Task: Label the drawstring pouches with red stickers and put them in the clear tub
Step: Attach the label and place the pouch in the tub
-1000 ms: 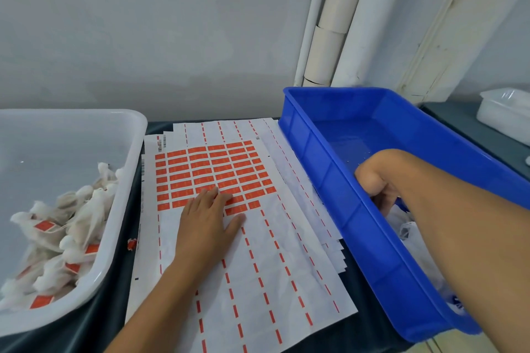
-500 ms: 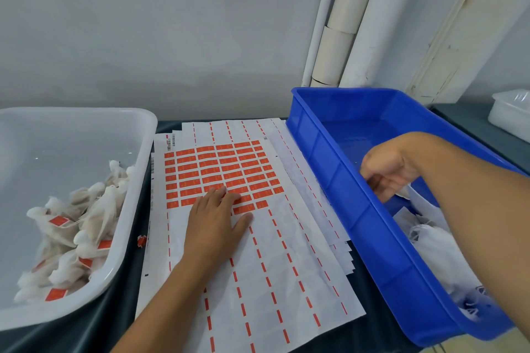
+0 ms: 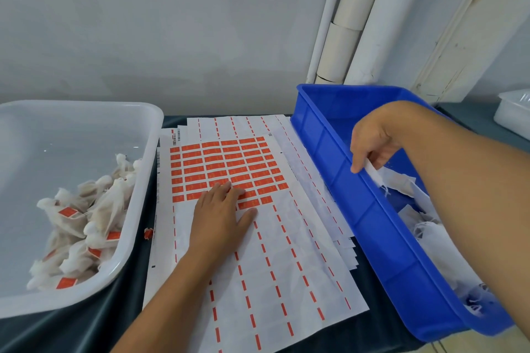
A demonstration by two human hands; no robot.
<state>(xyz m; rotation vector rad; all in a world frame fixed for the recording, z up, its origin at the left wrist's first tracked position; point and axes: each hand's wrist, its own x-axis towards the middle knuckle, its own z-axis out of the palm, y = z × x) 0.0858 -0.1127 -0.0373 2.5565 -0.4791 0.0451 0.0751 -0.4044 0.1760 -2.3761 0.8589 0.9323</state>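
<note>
Sticker print unreadably blurred; left hand point(image 3: 220, 212) flat on sticker sheet point(image 3: 229, 169), right hand point(image 3: 375, 146) fingers pinching pouch point(image 3: 381, 178).

My right hand point(image 3: 375, 143) rose out of the blue bin point(image 3: 329, 135), pinching a white pouch point(image 3: 375, 173) up over its near rim.

Clear tub point(image 3: 137, 209) & blue bin point(image 3: 372, 226) cut off at frame edges.

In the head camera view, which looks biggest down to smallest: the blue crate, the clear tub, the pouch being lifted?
Blue crate and clear tub look alike; the tub is cut off, so unranked.
Smallest: the pouch.
</note>
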